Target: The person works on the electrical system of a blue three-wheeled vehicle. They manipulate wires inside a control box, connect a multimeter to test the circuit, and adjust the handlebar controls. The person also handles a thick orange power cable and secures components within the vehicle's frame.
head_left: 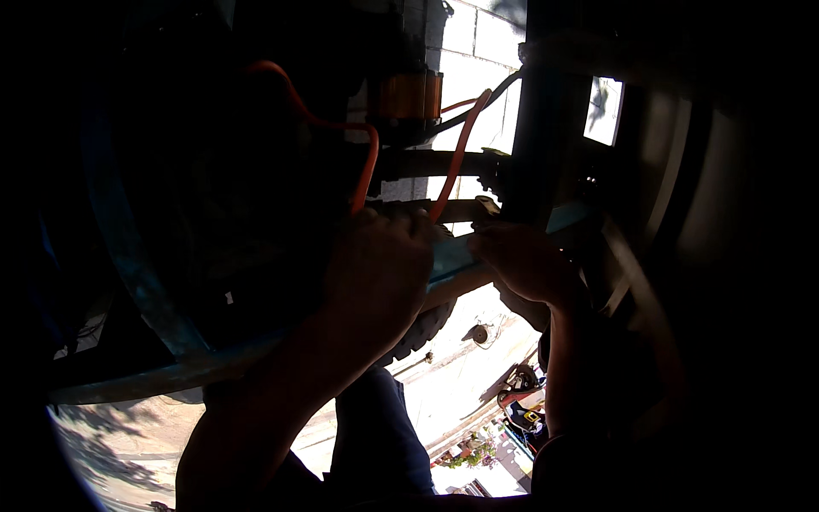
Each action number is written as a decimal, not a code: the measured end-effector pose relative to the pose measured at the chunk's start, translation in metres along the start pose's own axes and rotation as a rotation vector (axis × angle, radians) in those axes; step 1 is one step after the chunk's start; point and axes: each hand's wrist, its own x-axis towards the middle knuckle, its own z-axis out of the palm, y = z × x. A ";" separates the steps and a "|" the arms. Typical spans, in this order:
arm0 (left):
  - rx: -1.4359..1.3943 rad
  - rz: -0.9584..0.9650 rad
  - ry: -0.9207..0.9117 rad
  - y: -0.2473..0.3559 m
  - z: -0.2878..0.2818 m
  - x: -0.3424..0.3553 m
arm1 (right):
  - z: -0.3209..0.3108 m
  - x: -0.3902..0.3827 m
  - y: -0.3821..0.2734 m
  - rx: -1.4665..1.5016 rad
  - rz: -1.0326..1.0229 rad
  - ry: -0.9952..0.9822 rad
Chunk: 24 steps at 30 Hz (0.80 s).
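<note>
In deep shade, my left hand (pixel 384 260) is closed, its fingers curled over at the top. An orange cable (pixel 372 158) runs down into these fingers. A second orange length (pixel 461 149) comes down beside the fingertips; whether they hold it too I cannot tell. My right hand (pixel 525 260) lies over the pale blue frame bar (pixel 456 258), a short way to the right. Its fingers are bent and drawn together; what they hold, if anything, is hidden. Just above these fingers is a small yellowish metal piece (pixel 488 205).
A copper-coloured motor-like part (pixel 408 96) sits beyond the hands. Dark metal crossbars (pixel 435 164) span the gap before it. Below the bar shows a knobbly tyre (pixel 422 331). More blue frame (pixel 141 282) runs at the left. Sunlit ground lies beneath, with a shoe (pixel 522 408) at lower right.
</note>
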 end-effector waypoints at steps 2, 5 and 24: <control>0.007 -0.014 -0.002 0.000 0.003 -0.001 | -0.005 0.000 0.009 0.083 0.095 0.296; 0.037 -0.109 -0.027 0.000 0.007 -0.007 | -0.002 0.041 0.079 0.343 0.157 0.801; -0.107 -0.128 0.034 0.008 -0.011 0.013 | -0.124 0.151 0.132 1.783 -0.453 -0.106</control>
